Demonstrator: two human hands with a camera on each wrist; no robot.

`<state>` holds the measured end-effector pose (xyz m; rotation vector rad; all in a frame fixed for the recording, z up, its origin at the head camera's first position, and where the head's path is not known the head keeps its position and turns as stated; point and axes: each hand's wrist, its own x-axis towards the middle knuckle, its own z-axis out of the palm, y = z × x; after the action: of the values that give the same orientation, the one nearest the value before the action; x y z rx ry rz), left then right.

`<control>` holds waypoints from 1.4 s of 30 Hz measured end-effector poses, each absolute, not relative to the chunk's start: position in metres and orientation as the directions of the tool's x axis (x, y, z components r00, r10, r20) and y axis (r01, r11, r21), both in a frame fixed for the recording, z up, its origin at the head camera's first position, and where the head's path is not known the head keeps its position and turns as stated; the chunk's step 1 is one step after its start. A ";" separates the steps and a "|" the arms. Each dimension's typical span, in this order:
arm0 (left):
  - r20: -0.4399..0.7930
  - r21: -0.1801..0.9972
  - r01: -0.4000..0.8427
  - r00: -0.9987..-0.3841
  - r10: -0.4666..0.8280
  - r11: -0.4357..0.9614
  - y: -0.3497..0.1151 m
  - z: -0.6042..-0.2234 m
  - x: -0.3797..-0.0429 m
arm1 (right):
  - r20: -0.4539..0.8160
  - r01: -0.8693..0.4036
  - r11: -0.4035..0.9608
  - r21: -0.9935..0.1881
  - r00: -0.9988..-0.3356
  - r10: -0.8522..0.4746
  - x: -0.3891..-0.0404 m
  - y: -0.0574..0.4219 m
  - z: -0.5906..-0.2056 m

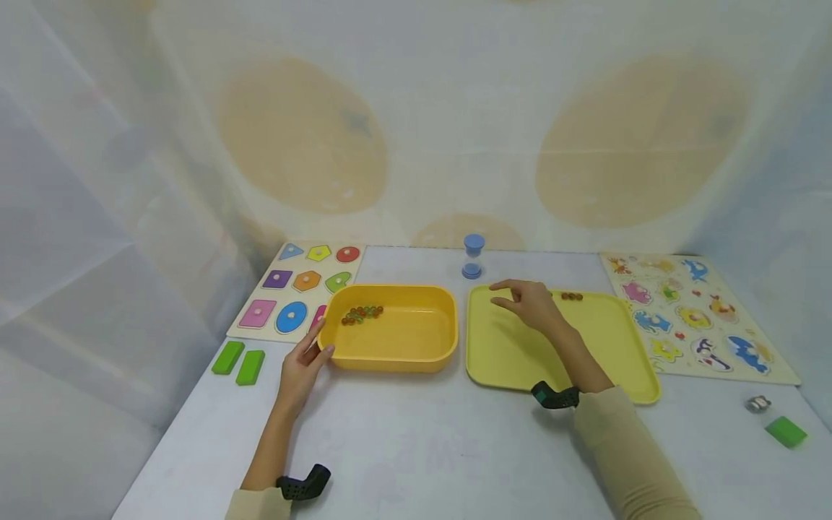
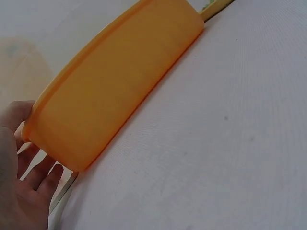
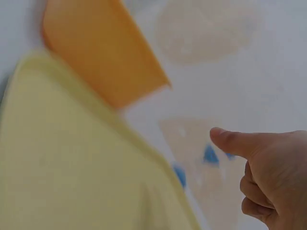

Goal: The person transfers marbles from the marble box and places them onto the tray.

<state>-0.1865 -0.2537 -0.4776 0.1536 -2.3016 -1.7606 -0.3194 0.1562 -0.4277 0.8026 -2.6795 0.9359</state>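
Note:
An orange plastic basin [image 1: 390, 365] stands on the table, with several red-brown and green marbles [image 1: 362, 315] gathered at its left side. My left hand [image 1: 302, 372] holds the basin's left end. The left wrist view shows thumb and fingers of that hand [image 2: 29, 167] around the basin's corner [image 2: 110, 81]. Over the yellow tray [image 1: 507, 361] hovers my right hand [image 1: 531, 307], thumb and index finger apart, nothing visible between them. Several brown marbles [image 1: 572, 296] lie along the tray's far edge, partly hidden by that hand. In the right wrist view the thumb of my hand [image 3: 268, 172] points out straight.
A blue sand timer [image 1: 473, 256] stands behind the tray. A shape puzzle board [image 1: 266, 295] lies left of the basin, near green blocks [image 1: 250, 367]. To the right are an animal puzzle board [image 1: 702, 318], a small metallic object [image 1: 757, 404] and a green block [image 1: 786, 432].

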 end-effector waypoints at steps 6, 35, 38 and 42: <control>0.130 0.966 0.078 -0.972 -0.198 0.247 -0.250 -0.470 -0.183 | 0.350 -0.627 0.537 -0.565 -0.771 -0.532 -0.324 0.070 -0.405; 0.125 0.961 0.068 -0.972 -0.201 0.268 -0.256 -0.474 -0.187 | 0.049 -0.623 0.634 -0.458 -0.730 -0.682 -0.348 -0.055 -0.446; 0.140 0.959 0.085 -0.972 -0.191 0.271 -0.251 -0.465 -0.183 | 0.050 -0.636 0.631 -0.444 -0.721 -0.691 -0.346 -0.052 -0.443; 0.155 0.950 0.096 -0.971 -0.182 0.296 -0.246 -0.456 -0.177 | 0.127 -0.663 0.607 -0.438 -0.714 -0.689 -0.341 -0.037 -0.431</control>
<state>-0.1772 -0.2463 -0.4561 0.0786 -2.3313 -1.7344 -0.3415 -0.0373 -0.4312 1.2063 -2.8644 0.7445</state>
